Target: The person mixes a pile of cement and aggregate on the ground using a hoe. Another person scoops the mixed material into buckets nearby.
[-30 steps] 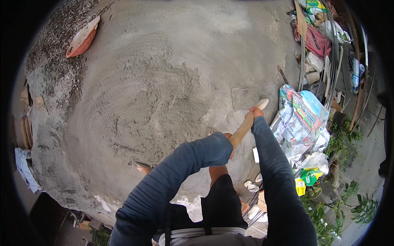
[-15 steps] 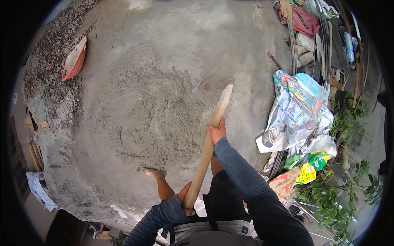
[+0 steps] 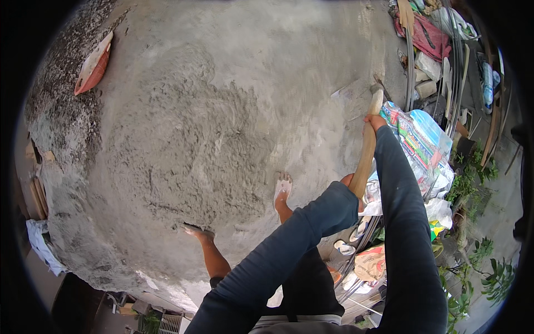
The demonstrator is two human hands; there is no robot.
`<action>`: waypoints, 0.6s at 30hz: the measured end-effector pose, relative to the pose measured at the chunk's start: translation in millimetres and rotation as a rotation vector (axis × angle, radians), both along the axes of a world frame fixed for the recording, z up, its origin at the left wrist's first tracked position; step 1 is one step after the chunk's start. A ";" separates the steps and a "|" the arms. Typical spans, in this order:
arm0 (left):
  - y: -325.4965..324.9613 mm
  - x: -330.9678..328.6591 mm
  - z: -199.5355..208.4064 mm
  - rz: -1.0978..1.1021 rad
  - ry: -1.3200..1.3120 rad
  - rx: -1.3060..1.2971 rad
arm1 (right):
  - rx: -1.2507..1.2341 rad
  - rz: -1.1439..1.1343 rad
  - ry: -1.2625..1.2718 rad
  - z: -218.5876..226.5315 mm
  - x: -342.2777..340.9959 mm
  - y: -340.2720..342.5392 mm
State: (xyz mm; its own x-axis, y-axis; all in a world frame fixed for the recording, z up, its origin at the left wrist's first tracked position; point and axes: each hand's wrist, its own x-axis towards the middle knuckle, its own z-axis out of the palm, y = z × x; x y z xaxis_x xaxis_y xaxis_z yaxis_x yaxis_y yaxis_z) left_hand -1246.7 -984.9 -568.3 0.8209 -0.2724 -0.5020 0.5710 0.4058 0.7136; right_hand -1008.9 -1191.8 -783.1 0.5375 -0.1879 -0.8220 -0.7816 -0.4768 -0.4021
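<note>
A thick, pale wooden handle (image 3: pixel 365 158) slants up on my right side, gripped by both hands. My right hand (image 3: pixel 376 122) is closed round its upper part, near the cement-smeared far end. My left hand (image 3: pixel 360 205) is wrapped round the lower end, partly covered by its own sleeve. What tool head the handle carries, if any, I cannot make out. To the left spreads a rough patch of wet cement mix (image 3: pixel 194 145) on the grey floor. My bare, cement-coated feet (image 3: pixel 282 188) stand at its near edge.
A reddish basin (image 3: pixel 93 67) lies on the gravel (image 3: pixel 58 106) at the far left. On the right are crumpled printed sheets (image 3: pixel 420 142), metal bars (image 3: pixel 410 72), a red sack (image 3: pixel 425 36) and leafy plants (image 3: pixel 498 273). Slippers (image 3: pixel 345 247) lie by the bars.
Both hands have swung the wooden handle to the right, from over the cement to beside the printed sheets. My right foot has come into view from behind the arms.
</note>
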 end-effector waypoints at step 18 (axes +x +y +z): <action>350.3 -215.6 264.9 -0.453 0.506 0.317 | 0.410 -0.363 0.055 187.0 -358.7 393.8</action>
